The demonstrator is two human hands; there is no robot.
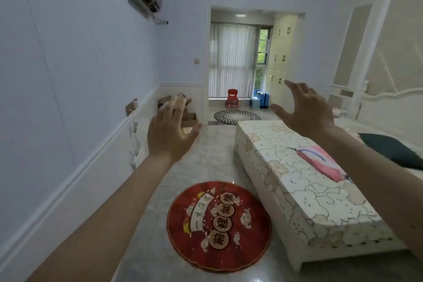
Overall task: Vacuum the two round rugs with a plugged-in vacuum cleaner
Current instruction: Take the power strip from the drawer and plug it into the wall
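A round red rug (247, 224) with gold characters lies on the grey floor close in front of me, beside the bench. A second round rug (237, 116), black and white, lies farther off near the window alcove. My left hand (170, 131) is raised in the air with fingers spread and holds nothing. Held up at about the same height, my right hand (304, 107) also has its fingers spread and is empty. No vacuum cleaner is in view.
A long padded bench (286, 178) with a pink cloth (325, 162) stands right of the red rug, at the foot of a bed (377, 117). Cardboard boxes (186, 117) sit by the left wall. A wall socket (131, 106) with a cable, a red chair (232, 98) and a blue suitcase (263, 99) are farther off.
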